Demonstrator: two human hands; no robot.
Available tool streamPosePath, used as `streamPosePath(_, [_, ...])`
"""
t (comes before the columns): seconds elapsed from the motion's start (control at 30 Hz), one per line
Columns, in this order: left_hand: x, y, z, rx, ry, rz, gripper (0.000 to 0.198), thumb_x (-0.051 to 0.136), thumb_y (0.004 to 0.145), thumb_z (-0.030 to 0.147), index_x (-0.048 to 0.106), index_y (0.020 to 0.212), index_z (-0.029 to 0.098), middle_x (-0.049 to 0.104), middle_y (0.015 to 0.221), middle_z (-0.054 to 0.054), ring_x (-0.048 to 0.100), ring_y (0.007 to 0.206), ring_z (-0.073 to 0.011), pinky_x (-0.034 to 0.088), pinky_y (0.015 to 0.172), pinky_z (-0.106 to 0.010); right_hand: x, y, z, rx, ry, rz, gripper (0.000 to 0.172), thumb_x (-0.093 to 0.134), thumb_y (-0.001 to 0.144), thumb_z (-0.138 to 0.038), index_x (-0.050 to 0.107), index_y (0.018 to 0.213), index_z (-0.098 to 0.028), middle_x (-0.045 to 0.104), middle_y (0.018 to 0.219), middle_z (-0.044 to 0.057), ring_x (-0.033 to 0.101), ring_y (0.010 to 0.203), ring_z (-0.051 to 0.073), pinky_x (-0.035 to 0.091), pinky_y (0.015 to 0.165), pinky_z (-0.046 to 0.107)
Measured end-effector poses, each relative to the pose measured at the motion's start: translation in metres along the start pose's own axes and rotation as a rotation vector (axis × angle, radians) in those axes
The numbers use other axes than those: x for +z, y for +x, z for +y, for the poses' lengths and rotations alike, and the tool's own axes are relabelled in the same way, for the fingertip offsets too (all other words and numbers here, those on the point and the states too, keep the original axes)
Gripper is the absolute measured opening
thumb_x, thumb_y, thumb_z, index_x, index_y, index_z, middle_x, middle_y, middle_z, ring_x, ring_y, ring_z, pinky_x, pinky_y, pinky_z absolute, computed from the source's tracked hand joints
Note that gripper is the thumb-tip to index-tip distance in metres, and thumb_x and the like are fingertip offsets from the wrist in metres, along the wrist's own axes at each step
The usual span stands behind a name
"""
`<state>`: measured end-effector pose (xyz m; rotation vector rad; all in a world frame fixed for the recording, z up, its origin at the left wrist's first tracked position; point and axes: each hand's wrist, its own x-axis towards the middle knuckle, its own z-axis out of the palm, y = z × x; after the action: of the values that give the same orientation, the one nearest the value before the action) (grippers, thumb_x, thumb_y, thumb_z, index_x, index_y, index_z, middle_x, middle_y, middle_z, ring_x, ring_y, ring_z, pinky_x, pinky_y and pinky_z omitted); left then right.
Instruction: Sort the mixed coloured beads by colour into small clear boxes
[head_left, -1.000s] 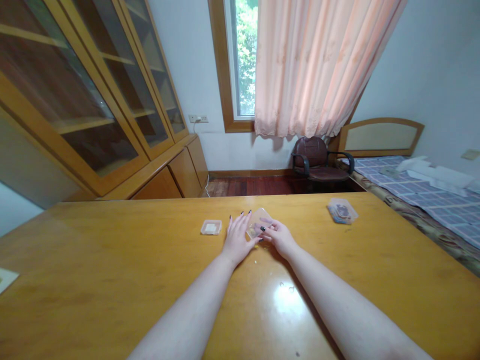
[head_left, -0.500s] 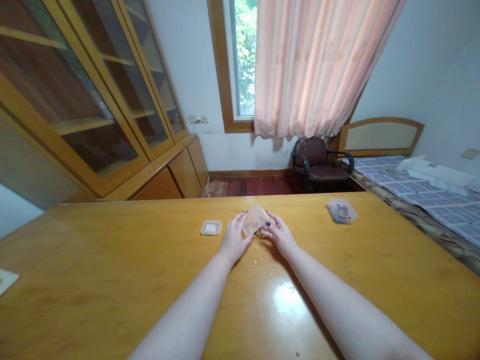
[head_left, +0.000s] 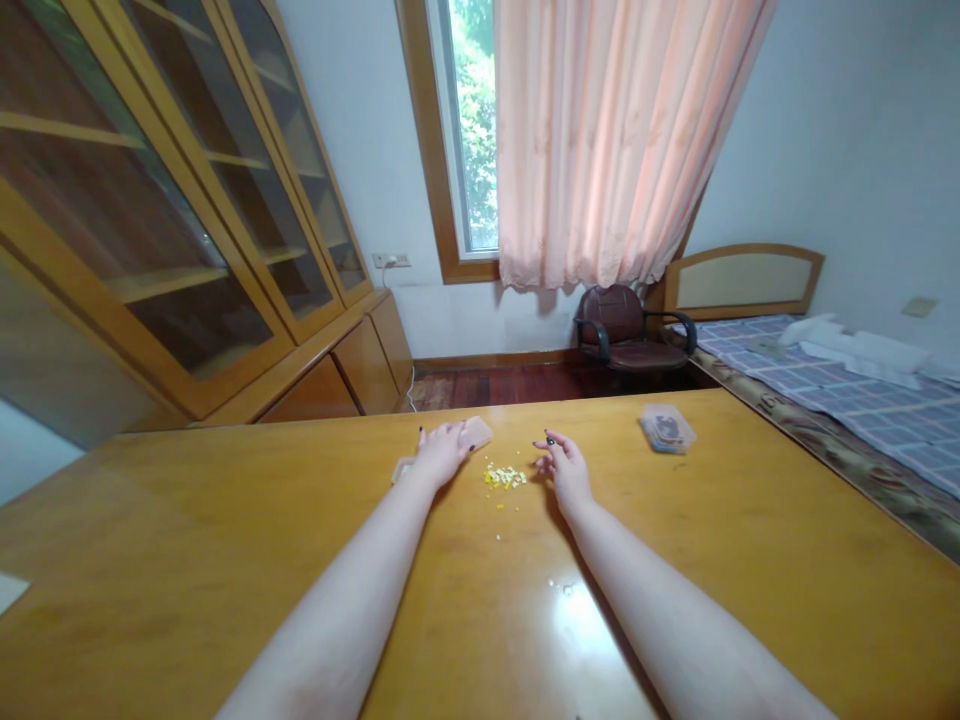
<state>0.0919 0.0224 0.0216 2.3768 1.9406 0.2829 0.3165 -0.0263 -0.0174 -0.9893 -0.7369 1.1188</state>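
Note:
My left hand (head_left: 442, 452) grips a small clear plastic box (head_left: 475, 434) by its left side, low over the table or resting on it; I cannot tell which. Between my hands lies a loose pile of tiny white and yellow pieces (head_left: 505, 477), with a few stray ones nearer me. To the right of the pile hovers my right hand (head_left: 562, 468), its fingers loosely curled and apart, nothing visible in them. A second shallow clear plastic piece (head_left: 401, 467) is mostly covered by my left wrist.
Another clear plastic box (head_left: 666, 430) with dark and blue contents sits at the table's far right. The wooden table (head_left: 225, 560) reflects a bright patch near my right forearm. Beyond its far edge are an armchair (head_left: 634, 335), a bed (head_left: 817, 370) and a glass-doored cabinet (head_left: 300, 350).
The plastic box, earlier held tilted between both hands, has moved left in my left hand. My right hand has let go of it. The pile now lies uncovered. The view has shifted slightly.

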Motion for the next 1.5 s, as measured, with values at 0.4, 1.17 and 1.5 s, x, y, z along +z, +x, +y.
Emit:
streamPosePath(0.4, [0.008, -0.003, -0.025, 0.032, -0.025, 0.119, 0.042, 0.044, 0.088, 0.027, 0.048, 0.130, 0.024, 0.042, 0.142, -0.012, 0.031, 0.134, -0.0285, 0.011, 0.109, -0.059, -0.002, 0.007, 0.000, -0.025, 0.000, 0.038, 0.038, 0.062, 0.069, -0.043, 0.054, 0.097, -0.020, 0.066, 0.082, 0.002, 0.053, 0.050, 0.010, 0.043, 0.048, 0.025])
streamPosePath(1.17, [0.023, -0.097, 0.044, 0.067, -1.110, 0.145, 0.034, 0.051, 0.081, 0.022, 0.058, 0.114, 0.018, 0.066, 0.108, -0.009, 0.061, 0.101, -0.0189, 0.047, 0.095, -0.039, -0.156, 0.071, -0.068, -0.290, -1.309, 0.813, 0.047, 0.057, 0.074, -0.045, 0.061, 0.114, -0.022, 0.054, 0.119, 0.017, 0.038, 0.121, 0.037, 0.015, 0.100, 0.064])
streamPosePath(1.5, [0.045, -0.080, 0.036, 0.101, -1.087, 0.295, 0.043, 0.052, 0.085, 0.039, 0.051, 0.124, 0.021, 0.042, 0.139, -0.011, 0.041, 0.129, -0.0227, 0.037, 0.106, -0.040, -0.011, 0.005, -0.013, -0.104, -0.222, -0.251, 0.053, 0.075, 0.061, -0.037, 0.057, 0.109, -0.020, 0.064, 0.107, 0.011, 0.060, 0.099, 0.025, 0.043, 0.093, 0.044])
